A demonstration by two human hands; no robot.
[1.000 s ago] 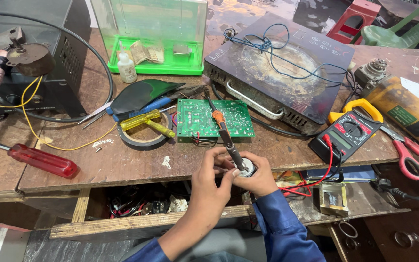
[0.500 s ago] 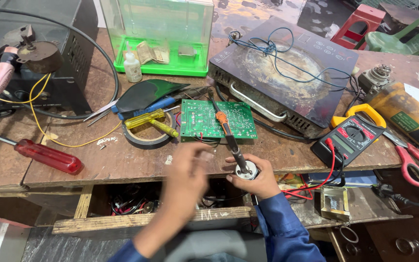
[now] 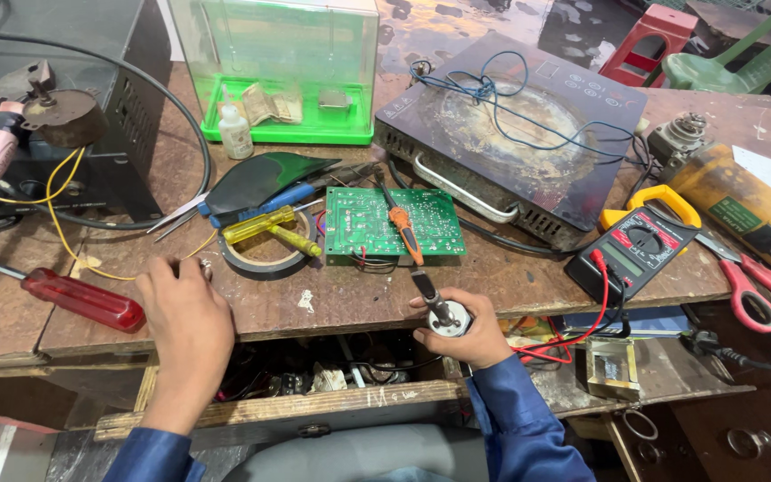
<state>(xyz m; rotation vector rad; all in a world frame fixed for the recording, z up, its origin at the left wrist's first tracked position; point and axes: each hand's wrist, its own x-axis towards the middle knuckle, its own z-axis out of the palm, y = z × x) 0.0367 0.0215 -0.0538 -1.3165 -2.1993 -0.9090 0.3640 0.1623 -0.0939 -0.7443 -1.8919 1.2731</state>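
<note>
A small round metal part [image 3: 449,318] with a dark stem is being held in the right hand [image 3: 468,332], the fingers curled around it from below, just past the front edge of the wooden desk [image 3: 350,299] and above an open drawer [image 3: 314,379] full of wires and small pieces. The left hand [image 3: 185,317] is being laid flat near the front edge of the desk, palm down and fingers pressed together, with the fingertips touching a small metal piece [image 3: 204,267] at the end of a yellow wire [image 3: 55,228]; whether that piece is being pinched cannot be told. A red-handled screwdriver [image 3: 69,295] is lying just beside the left hand. A roll of tape [image 3: 265,259] is lying further back, with a yellow-handled screwdriver [image 3: 269,228] being carried across it. A green circuit board [image 3: 392,223] is lying between the two hands and further in, and an orange-handled tool [image 3: 403,228] is resting on it. Behind the board an induction cooker [image 3: 515,134] is sitting with a blue wire [image 3: 528,116] looped over its top. To the right, a multimeter [image 3: 635,250] is lying with red and black leads [image 3: 595,312] hanging over the edge near the right hand. Red-handled scissors [image 3: 751,286] and a yellow grinder [image 3: 747,214] are lying at the far right. A green tray [image 3: 292,134] under a clear box is being kept at the back.
</note>
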